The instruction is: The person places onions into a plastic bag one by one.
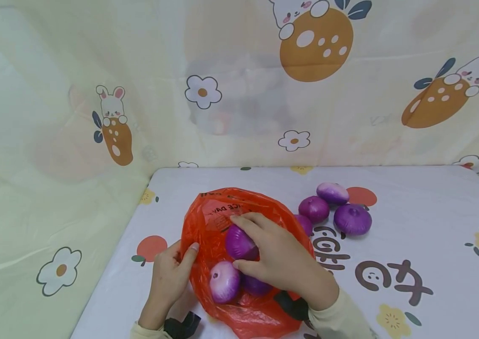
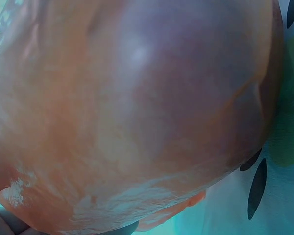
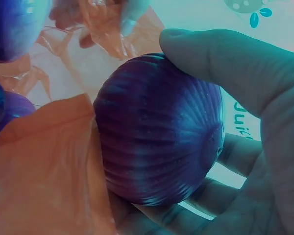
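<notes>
Onion [image 1: 238, 243], glossy, ribbed purple — snug in right grip [image 1: 282, 252] — with red bag [image 1: 196, 223] in left grip [image 1: 170, 273]

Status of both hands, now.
Left hand: closed, pinching the red bag by its rim.
Right hand: closed, holding a purple onion between thumb and fingers.

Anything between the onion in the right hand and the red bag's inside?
Nothing visible bars the way: the right hand holds the purple onion at the open mouth of the red bag, whose rim the left hand grips. A paler onion and a darker onion, already inside, may limit its room.
</notes>
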The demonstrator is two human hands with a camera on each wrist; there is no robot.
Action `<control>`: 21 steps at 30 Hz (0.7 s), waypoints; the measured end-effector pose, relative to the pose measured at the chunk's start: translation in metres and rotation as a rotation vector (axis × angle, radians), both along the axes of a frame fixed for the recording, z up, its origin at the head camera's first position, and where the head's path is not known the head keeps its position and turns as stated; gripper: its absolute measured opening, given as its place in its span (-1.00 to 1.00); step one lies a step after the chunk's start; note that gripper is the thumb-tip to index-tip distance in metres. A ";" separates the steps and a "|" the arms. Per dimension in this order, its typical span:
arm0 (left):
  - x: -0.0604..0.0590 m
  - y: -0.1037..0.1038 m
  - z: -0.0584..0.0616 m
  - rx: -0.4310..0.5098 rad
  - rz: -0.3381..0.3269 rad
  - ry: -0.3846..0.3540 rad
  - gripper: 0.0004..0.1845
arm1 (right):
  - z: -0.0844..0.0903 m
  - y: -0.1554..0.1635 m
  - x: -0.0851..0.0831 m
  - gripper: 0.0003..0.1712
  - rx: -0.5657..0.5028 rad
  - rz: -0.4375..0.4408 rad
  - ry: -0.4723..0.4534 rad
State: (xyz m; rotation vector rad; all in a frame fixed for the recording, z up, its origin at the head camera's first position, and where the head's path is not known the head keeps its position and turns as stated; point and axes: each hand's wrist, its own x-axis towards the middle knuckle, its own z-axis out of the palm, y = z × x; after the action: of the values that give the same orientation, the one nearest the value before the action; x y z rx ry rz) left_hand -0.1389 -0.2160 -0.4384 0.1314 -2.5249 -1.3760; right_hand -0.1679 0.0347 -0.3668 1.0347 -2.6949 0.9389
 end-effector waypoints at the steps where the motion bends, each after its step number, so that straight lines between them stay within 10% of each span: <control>1: 0.000 0.000 0.000 0.001 -0.001 -0.001 -0.79 | -0.001 -0.001 0.000 -0.07 0.000 0.002 -0.005; 21: 0.000 0.000 0.000 0.000 -0.013 0.009 -0.79 | -0.020 -0.016 -0.004 -0.13 0.095 0.032 -0.090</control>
State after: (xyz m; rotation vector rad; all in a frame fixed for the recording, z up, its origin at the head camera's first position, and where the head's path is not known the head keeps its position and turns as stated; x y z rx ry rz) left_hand -0.1391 -0.2164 -0.4380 0.1086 -2.5227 -1.3786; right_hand -0.1720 0.0191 -0.3873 1.0814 -2.8300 0.8904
